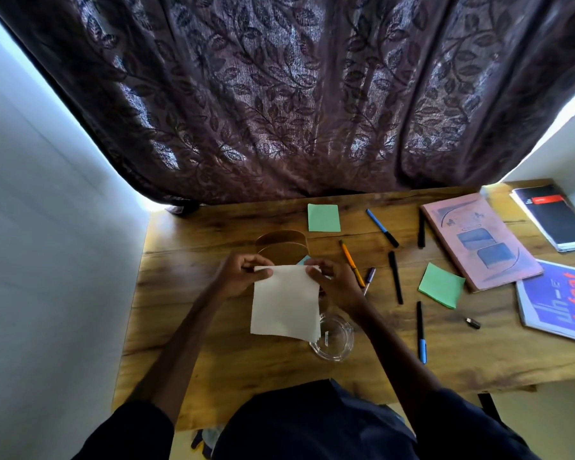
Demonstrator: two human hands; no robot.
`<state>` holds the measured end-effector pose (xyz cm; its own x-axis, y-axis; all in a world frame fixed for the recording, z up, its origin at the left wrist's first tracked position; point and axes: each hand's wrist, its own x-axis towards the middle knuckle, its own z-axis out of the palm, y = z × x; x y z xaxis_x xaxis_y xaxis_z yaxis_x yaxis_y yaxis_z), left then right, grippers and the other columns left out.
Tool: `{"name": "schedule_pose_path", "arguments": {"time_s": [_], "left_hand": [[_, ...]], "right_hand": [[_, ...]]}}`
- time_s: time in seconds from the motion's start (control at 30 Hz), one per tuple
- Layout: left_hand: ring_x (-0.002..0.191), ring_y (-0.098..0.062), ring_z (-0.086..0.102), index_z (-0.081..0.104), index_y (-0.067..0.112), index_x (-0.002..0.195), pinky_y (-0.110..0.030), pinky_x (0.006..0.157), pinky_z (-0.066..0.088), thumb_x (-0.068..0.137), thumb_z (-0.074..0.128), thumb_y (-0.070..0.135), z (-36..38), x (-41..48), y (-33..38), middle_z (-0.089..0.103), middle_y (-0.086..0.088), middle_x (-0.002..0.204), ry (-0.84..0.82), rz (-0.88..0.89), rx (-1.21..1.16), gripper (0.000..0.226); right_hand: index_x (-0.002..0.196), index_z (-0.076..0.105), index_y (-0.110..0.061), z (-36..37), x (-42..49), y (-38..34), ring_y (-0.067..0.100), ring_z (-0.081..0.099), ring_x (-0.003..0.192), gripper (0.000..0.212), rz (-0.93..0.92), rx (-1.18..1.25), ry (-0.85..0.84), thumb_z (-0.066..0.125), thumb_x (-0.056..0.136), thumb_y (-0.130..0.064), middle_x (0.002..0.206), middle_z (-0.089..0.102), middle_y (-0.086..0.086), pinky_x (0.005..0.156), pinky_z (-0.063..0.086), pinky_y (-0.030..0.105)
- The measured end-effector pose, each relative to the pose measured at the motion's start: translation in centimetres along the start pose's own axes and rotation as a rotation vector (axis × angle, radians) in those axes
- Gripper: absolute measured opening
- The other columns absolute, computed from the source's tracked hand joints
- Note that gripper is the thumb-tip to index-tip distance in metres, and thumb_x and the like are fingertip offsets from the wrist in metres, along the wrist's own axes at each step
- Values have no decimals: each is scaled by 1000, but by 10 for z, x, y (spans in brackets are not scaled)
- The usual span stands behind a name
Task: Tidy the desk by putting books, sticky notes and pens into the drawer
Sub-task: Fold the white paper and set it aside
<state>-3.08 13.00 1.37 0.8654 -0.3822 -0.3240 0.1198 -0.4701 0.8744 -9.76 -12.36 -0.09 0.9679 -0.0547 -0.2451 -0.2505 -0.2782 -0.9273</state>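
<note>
Left hand (243, 273) and right hand (337, 282): fingers pinch the top corners of a white sheet (286, 303), held over the desk's (263, 360) middle. Sticky notes (440, 285), pens (395, 277) and books (482, 240) lie scattered toward the right edge; no drawer in view. We judge tidying not started: next we must free both hands, then gather pens.

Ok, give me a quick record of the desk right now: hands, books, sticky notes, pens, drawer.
hands: left hand and right hand both pinch the top edge of a white paper
books: pink book, black notebook, blue book, all on the desk, right side
sticky notes: far green pad; near green pad beside pink book
pens: orange pen, blue pen, four more, loose on desk
drawer: not in view
</note>
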Motion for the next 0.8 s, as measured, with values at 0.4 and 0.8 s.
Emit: {"name": "schedule_pose_path", "arguments": {"time_s": [0.4,0.8], "left_hand": [[112,-24,69,63,11,130,-48,94,60,95,66,40,14,-12,-15,69,-5,124,-135,-273,-108,45],[87,-24,77,65,2,128,-46,92,61,94,69,17,15,-14,-16,79,-11,97,-15,-329,-236,37]], "right_hand": [[99,78,-18,-7,6,4,14,76,83,9,141,214,278,73,91,-18,90,78,-3,68,65,32],[110,72,-15,-18,5,6,18,76,93,18,223,178,368,72,93,-21,100,76,0,71,66,37]]}}
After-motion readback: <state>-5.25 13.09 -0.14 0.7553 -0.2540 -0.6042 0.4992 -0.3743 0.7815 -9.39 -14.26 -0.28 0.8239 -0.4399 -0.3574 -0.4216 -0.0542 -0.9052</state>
